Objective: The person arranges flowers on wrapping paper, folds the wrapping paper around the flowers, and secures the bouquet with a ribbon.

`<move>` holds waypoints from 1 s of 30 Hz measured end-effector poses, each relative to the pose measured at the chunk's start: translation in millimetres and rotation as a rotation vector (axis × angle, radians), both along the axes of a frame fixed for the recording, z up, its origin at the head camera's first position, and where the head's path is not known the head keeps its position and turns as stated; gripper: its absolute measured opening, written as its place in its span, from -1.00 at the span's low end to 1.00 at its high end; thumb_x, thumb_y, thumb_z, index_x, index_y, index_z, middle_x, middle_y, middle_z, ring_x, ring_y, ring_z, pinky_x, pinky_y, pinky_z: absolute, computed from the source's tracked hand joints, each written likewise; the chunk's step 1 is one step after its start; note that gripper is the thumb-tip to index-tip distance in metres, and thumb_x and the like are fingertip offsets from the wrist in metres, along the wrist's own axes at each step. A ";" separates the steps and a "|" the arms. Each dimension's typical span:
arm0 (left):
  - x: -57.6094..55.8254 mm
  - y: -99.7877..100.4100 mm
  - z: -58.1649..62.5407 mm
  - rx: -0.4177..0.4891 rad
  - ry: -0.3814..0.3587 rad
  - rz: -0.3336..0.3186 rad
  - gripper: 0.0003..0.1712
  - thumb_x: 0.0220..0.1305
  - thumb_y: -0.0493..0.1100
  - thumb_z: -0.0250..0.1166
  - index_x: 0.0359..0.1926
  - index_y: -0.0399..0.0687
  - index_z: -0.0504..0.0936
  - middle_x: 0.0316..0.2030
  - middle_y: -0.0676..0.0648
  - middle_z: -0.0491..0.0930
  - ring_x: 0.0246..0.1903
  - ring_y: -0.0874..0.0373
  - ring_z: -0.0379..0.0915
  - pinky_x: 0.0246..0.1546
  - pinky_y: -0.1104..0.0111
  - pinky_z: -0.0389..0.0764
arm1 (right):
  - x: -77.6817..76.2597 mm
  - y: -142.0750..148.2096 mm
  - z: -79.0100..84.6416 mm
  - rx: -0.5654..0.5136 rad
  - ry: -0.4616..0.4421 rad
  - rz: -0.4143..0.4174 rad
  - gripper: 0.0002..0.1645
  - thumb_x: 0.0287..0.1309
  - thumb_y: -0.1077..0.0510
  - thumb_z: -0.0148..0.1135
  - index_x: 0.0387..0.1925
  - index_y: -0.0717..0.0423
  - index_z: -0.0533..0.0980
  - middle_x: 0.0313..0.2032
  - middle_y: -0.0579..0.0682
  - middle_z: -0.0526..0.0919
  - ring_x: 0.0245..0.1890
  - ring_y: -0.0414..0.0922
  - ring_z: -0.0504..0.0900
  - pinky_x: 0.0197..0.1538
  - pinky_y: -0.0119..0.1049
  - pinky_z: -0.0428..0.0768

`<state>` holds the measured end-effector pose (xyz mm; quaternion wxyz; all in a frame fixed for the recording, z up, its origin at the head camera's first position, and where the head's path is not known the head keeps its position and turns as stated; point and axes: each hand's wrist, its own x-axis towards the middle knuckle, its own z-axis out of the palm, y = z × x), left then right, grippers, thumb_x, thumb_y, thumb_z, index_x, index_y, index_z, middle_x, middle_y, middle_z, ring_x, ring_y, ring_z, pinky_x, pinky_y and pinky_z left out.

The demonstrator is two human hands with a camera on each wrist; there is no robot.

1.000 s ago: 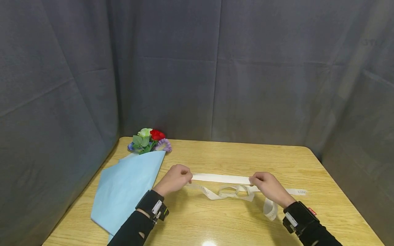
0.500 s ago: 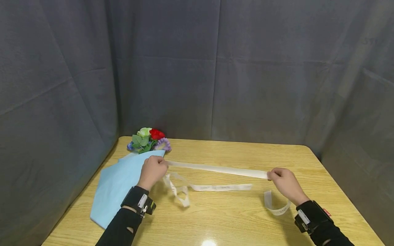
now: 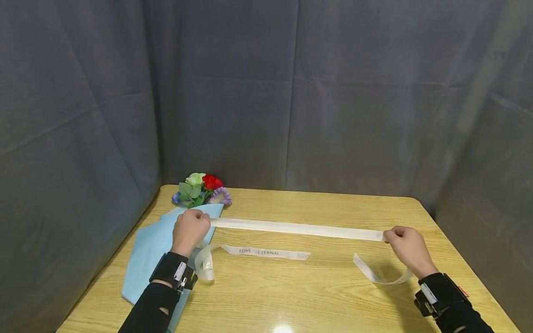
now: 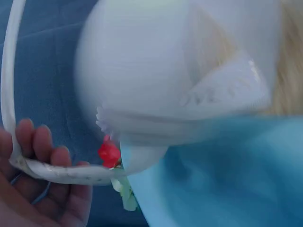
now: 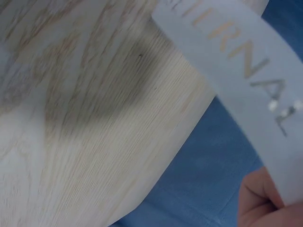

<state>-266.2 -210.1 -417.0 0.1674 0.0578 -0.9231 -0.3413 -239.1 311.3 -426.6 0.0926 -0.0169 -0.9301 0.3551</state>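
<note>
A white ribbon (image 3: pixel 291 228) printed with lettering is stretched nearly straight between both hands, above the table. My left hand (image 3: pixel 191 230) pinches it over the blue wrapping paper. In the left wrist view the ribbon passes between the thumb and curled fingers (image 4: pixel 43 142). At the other end my right hand (image 3: pixel 410 247) pinches the ribbon, and a short tail (image 3: pixel 376 276) hangs below it. From the left hand a longer loose length (image 3: pixel 266 252) curls down and lies on the table, reading "LOVE" and "ETERNAL". Up close, the right wrist view shows part of the lettering on the ribbon (image 5: pixel 236 52).
A bouquet of artificial flowers (image 3: pixel 204 188) in light blue wrapping paper (image 3: pixel 145 259) lies along the left side of the wooden table (image 3: pixel 291 296). Grey cloth (image 3: pixel 333 115) hangs behind and at both sides.
My hands have moved apart, the left one leftward over the wrapping paper and the right one rightward. The stretched part of the ribbon has grown longer, and its loose tail has slid left and uncurled.
</note>
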 end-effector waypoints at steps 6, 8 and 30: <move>0.0 -5.4 -0.8 -0.215 0.065 0.055 -0.58 0.18 -0.23 0.03 -0.81 0.01 0.25 -0.77 0.05 0.10 -0.68 0.07 0.07 -0.49 0.14 0.22 | -0.1 6.1 -1.5 0.020 0.033 -0.026 -0.62 0.42 0.10 -0.02 -0.40 0.23 0.60 -0.56 -0.03 0.34 -0.53 -0.08 0.27 -0.46 -0.24 0.19; -0.9 -11.0 -1.4 -0.243 0.053 0.107 -0.58 0.19 -0.21 0.04 -0.81 -0.02 0.30 -0.76 0.00 0.19 -0.65 -0.03 0.23 -0.36 0.01 0.33 | 1.0 7.8 -1.9 0.033 0.042 -0.031 -0.62 0.42 0.09 -0.01 -0.40 0.22 0.59 -0.56 -0.03 0.35 -0.53 -0.08 0.28 -0.45 -0.24 0.19; -1.0 -38.8 5.2 0.490 0.038 -0.257 -0.92 0.29 -0.39 -0.04 -0.34 -0.30 0.37 -0.58 -0.08 0.28 -0.61 0.09 0.34 -0.34 0.22 0.67 | 9.3 38.6 -9.4 0.075 0.132 -0.189 -0.50 0.50 0.04 -0.16 -0.19 0.41 0.52 -0.45 0.16 0.54 -0.46 0.05 0.45 -0.45 -0.18 0.31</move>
